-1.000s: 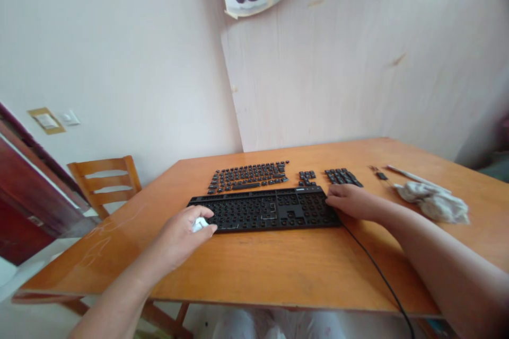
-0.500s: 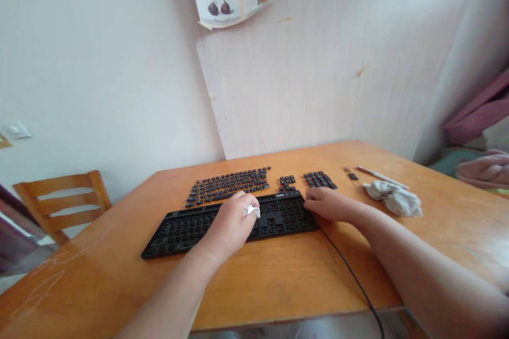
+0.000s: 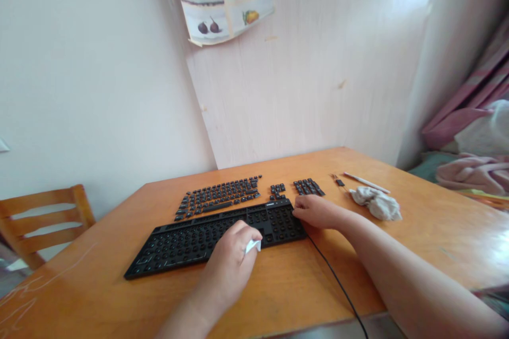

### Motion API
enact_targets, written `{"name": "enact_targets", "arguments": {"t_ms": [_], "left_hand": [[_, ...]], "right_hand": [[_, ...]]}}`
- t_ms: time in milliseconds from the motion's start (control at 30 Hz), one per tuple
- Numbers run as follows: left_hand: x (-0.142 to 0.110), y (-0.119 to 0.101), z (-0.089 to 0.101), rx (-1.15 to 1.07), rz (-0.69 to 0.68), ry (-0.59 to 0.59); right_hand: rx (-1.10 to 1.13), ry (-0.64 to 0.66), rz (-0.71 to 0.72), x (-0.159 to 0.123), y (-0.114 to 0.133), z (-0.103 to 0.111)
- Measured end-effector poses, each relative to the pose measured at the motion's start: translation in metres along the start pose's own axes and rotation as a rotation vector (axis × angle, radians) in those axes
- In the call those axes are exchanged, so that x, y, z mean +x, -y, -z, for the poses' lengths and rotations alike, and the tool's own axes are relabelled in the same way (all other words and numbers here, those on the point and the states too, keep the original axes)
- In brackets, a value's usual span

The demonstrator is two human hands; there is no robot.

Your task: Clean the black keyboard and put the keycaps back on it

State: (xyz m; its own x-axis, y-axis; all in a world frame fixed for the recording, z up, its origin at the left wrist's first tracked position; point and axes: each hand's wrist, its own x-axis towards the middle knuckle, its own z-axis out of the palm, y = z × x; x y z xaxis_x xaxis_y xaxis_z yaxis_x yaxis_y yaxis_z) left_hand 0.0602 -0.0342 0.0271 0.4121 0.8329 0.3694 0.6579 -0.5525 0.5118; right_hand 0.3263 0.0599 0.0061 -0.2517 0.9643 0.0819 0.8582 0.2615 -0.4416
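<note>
My left hand (image 3: 234, 254) is closed around a small folded white tissue (image 3: 253, 246), over the front edge of a black keyboard (image 3: 175, 246). The keyboard's keycaps are off, so its bare key sockets show. At the keyboard's right end, my right hand (image 3: 314, 211) has its fingers curled on the edge. The removed keycaps (image 3: 222, 193) stand in rows behind the keyboard. A smaller group of keycaps (image 3: 277, 190) and the number-pad keycaps (image 3: 308, 187) stand farther right.
A crumpled grey-white cloth (image 3: 377, 204), a white pen-like stick (image 3: 366, 183) and a small dark piece with thin wires (image 3: 339, 183) lie right on the wooden table (image 3: 302, 286). The keyboard's black cable (image 3: 338, 278) runs over the front edge. A wooden chair (image 3: 47, 220) stands left.
My left hand with the tissue has moved toward me and slightly right over the keyboard. My right hand stays at the keyboard's right end. The view has turned right and up a little.
</note>
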Motion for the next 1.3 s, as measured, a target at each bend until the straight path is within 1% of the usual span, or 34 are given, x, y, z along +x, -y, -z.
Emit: {"name": "enact_targets", "arguments": {"t_ms": [67, 167, 300, 367, 467, 500, 567, 633, 700, 800, 900, 1000, 1033, 1133, 1300], "left_hand": [[-0.015, 0.002, -0.001, -0.08, 0.055, -0.077], [-0.038, 0.005, -0.004, -0.167, 0.108, -0.158], [-0.058, 0.004, -0.003, -0.246, 0.219, -0.284], [-0.062, 0.004, -0.001, -0.313, 0.249, -0.3], [-0.062, 0.004, 0.0, -0.468, 0.299, -0.293], [-0.06, 0.005, -0.001, -0.525, 0.326, -0.298], [-0.058, 0.007, -0.002, -0.635, 0.385, -0.328], [-0.057, 0.008, -0.004, -0.72, 0.42, -0.353], [-0.057, 0.009, -0.006, -0.774, 0.432, -0.379], [-0.059, 0.012, -0.006, -0.83, 0.435, -0.416], [-0.061, 0.016, -0.006, -0.897, 0.414, -0.443], [-0.062, 0.02, -0.004, -1.008, 0.373, -0.481], [-0.063, 0.022, -0.004, -1.051, 0.373, -0.495], [-0.064, 0.027, -0.001, -1.143, 0.41, -0.531], [-0.06, 0.039, 0.003, -1.271, 0.437, -0.52]], "right_hand": [[0.004, -0.031, 0.004, 0.0, 0.0, 0.001], [0.01, -0.097, 0.009, 0.001, 0.001, 0.002], [0.04, -0.257, 0.037, -0.001, 0.003, 0.001], [0.066, -0.344, 0.039, -0.002, 0.005, 0.002], [0.073, -0.433, 0.048, -0.006, 0.014, 0.007], [0.063, -0.445, 0.063, -0.008, 0.019, 0.01], [0.034, -0.418, 0.112, -0.013, 0.033, 0.017], [0.006, -0.349, 0.178, -0.021, 0.051, 0.022], [-0.013, -0.292, 0.249, -0.031, 0.073, 0.022], [0.02, -0.241, 0.366, -0.054, 0.111, 0.01], [0.105, -0.198, 0.466, -0.078, 0.149, -0.016], [0.183, -0.099, 0.563, -0.097, 0.177, -0.045], [0.194, -0.077, 0.567, -0.101, 0.184, -0.054], [0.19, -0.09, 0.512, -0.108, 0.199, -0.072], [0.158, -0.111, 0.408, -0.111, 0.212, -0.087]]}}
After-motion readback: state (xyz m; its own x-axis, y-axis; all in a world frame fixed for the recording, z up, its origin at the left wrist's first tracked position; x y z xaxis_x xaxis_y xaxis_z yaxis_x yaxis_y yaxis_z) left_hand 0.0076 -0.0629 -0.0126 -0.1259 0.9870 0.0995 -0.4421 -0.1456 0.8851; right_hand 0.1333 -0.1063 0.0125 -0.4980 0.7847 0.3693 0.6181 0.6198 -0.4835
